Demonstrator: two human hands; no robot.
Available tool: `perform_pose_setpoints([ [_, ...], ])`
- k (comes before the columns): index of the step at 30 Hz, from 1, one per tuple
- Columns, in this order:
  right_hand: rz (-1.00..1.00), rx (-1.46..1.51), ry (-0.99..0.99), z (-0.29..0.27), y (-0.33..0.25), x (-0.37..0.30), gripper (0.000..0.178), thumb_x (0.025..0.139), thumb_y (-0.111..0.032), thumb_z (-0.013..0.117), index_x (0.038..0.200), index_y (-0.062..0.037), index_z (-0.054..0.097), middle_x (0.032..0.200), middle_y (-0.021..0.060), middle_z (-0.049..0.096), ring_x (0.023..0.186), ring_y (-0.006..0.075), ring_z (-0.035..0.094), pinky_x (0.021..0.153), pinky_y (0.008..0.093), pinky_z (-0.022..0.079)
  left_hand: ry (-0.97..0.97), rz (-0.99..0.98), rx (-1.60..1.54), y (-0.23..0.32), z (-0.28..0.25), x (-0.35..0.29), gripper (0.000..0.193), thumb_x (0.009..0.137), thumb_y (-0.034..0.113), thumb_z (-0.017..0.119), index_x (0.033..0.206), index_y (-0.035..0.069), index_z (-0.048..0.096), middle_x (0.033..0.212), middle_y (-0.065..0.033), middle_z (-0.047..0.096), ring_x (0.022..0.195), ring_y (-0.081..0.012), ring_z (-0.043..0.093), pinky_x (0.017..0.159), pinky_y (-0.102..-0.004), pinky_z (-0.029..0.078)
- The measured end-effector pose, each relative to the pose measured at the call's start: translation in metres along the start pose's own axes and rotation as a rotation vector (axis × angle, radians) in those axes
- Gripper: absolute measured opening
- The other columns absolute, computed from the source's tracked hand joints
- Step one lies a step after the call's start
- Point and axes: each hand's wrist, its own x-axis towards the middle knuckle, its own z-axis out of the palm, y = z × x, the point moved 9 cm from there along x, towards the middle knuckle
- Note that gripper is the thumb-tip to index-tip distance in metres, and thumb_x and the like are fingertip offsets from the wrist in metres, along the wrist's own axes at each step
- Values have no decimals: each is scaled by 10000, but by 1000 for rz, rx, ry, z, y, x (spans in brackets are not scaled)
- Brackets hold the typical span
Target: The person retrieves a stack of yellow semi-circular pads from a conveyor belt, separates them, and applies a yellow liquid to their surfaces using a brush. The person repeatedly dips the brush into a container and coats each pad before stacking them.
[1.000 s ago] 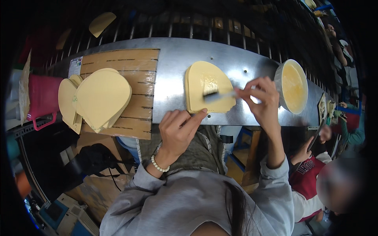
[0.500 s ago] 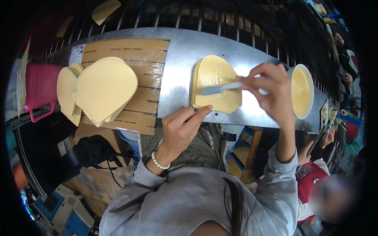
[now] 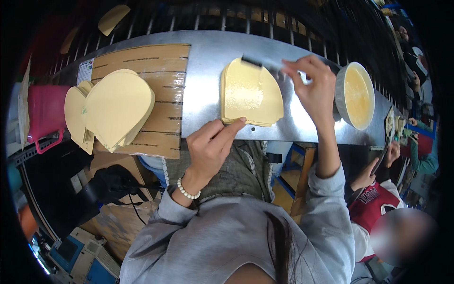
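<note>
A stack of pale yellow rounded cut-out sheets (image 3: 269, 102) lies on the metal table, its top sheet glossy and wet over the left and middle. My left hand (image 3: 210, 144), fingers curled, grips the stack's near edge with the fingertips; the thumb's hold beneath is hidden. Over the far edge of the stack is the dark head of a brush (image 3: 251, 60), its handle blurred by motion. The brush is held in a pinch by my right hand (image 3: 312, 80). Right of this hand stands a white bowl (image 3: 339, 94) of creamy yellow liquid.
On the left, cardboard (image 3: 165, 104) bears more yellow cut-out sheets (image 3: 118, 104) in overlapping piles. A pink plastic container (image 3: 47, 111) stands farther left. Beyond the metal table (image 3: 203, 52) runs a row of dark slats or rollers (image 3: 222, 21). Another person (image 3: 373, 203) works at the right.
The brush has swept from the middle of the top sheet up to its far edge, with my right hand moving away from me. The wet patch looks larger. My left hand stays at the near edge.
</note>
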Motion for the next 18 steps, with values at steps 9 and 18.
perform_pose_setpoints([
  [9,-154,48,-44,-6,17,-1,157,834,-224,860,945,-114,841,878,25,658,840,154,592,793,371,350,12,-1,-39,-4,2,-1,319,803,-24,823,1104,80,823,629,-30,496,517,-117,409,477,-298,331],
  [18,-114,166,-258,-23,22,-43,122,812,-188,863,920,-134,842,838,-6,667,799,143,596,764,329,355,3,-45,-87,-11,2,-1,284,810,-12,832,1084,63,825,625,-23,518,527,-91,388,478,-288,296],
])
